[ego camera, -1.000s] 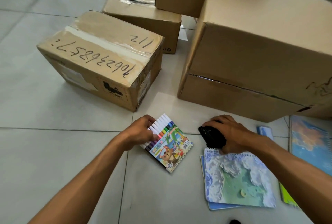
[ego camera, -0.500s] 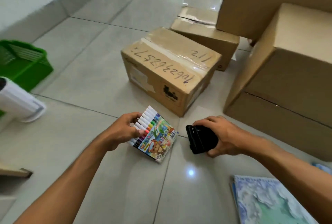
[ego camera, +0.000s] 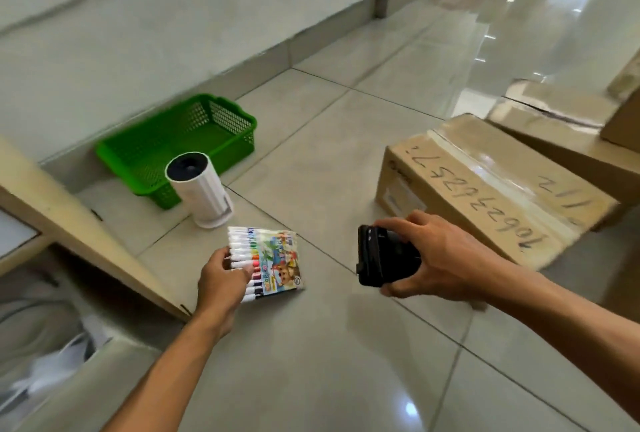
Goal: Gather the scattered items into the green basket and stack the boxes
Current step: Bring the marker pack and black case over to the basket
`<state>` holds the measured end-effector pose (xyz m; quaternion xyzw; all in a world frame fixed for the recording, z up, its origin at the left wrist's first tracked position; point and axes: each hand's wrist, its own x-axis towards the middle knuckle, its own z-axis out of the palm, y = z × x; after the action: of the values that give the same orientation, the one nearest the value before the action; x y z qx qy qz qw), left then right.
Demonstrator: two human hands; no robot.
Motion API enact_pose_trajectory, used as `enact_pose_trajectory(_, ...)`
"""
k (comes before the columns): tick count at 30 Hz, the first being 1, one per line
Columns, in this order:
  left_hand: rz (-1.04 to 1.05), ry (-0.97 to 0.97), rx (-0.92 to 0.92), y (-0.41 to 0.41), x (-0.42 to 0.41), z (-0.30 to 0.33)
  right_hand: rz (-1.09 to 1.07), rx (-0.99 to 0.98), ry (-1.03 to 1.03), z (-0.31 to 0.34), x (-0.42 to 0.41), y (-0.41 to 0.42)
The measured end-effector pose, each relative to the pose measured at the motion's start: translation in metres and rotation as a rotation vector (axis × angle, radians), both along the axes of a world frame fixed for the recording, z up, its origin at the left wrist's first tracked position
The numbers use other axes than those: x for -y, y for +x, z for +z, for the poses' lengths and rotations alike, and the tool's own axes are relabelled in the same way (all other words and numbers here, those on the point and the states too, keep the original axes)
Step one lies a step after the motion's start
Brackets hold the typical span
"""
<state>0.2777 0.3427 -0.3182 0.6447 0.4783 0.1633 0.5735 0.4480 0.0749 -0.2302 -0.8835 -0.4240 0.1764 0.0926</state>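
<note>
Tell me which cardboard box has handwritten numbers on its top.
The taped cardboard box nearest the right hand, just behind it. Digits are scrawled in black marker along its top; the boxes behind it show no writing.

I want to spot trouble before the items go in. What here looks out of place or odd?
The white cylinder stands on the floor pressed against the near corner of the green basket, partly blocking that side. The basket looks empty so far. The marker pack and black device are held, not fallen. Nothing looks spilled or damaged.
</note>
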Motion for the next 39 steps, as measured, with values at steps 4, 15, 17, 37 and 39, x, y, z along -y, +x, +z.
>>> enact_pose_trajectory(4, 0.112, 0.257, -0.207, 0.015, -0.023, -0.014, -0.056, -0.02, -0.008, -0.018, -0.048, 0.028)
enact_pose_trajectory(15, 0.076, 0.617, -0.671, 0.009, -0.081, -0.039, -0.137, -0.074, -0.013, -0.093, -0.203, 0.066)
enact_pose_trajectory(17, -0.01, 0.617, -0.656, 0.008, -0.086, -0.042, -0.148, -0.095, 0.003, -0.107, -0.23, 0.061)
enact_pose_trajectory(37, -0.402, 0.72, -0.072, 0.035, -0.047, -0.013, 0.015, -0.047, 0.219, -0.092, -0.178, 0.046)
enact_pose_trajectory(39, -0.455, 0.76, -0.011, 0.043, -0.031, 0.0, 0.023, -0.04, 0.228, -0.078, -0.149, 0.043)
